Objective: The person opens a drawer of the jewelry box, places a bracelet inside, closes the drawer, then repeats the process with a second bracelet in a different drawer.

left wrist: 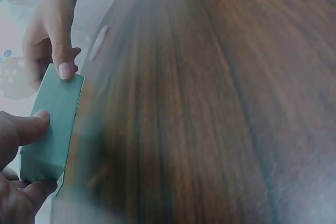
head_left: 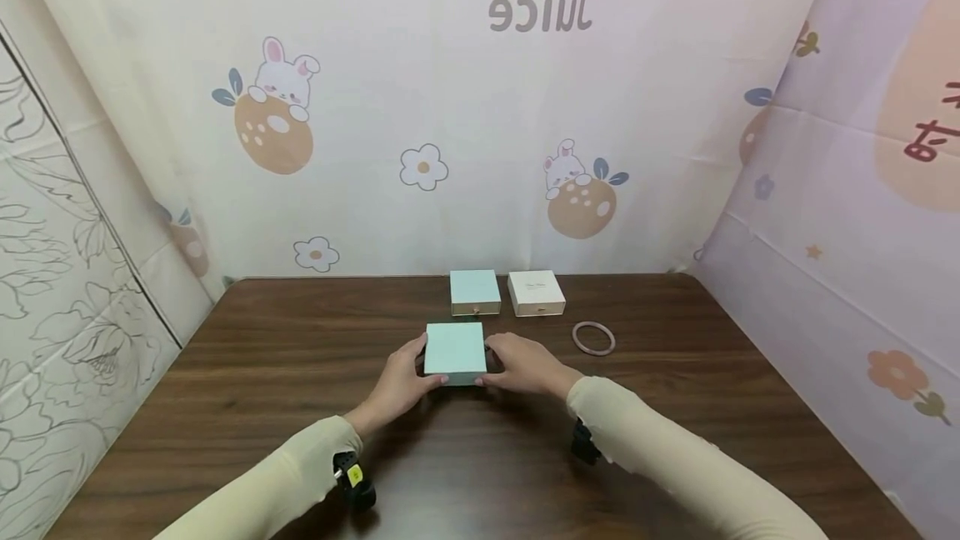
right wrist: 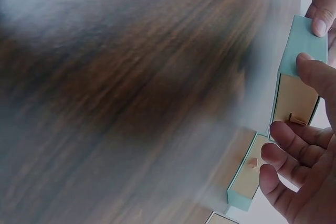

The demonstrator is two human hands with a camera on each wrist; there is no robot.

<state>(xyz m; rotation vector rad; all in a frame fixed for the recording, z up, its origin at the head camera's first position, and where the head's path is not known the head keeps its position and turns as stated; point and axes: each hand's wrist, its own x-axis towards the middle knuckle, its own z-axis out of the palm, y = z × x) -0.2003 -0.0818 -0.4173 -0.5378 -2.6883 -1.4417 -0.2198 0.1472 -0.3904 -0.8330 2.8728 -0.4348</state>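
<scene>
A mint-green drawer box (head_left: 455,350) is between my two hands near the middle of the table. My left hand (head_left: 401,377) grips its left side, the thumb on the front face. My right hand (head_left: 525,363) holds the right side, thumb at the front corner and fingers toward the back. In the right wrist view, the cream drawer front with a small pull tab (right wrist: 298,119) faces the right palm, and the fingertips are close to that tab. Whether the box touches the table, I cannot tell.
Behind it stand a second mint-green drawer box (head_left: 474,290) and a white drawer box (head_left: 536,292), side by side. A pale pink bangle (head_left: 596,353) lies to the right on the dark wooden table (head_left: 300,348). Printed cloth (head_left: 375,90) hangs at the back and right.
</scene>
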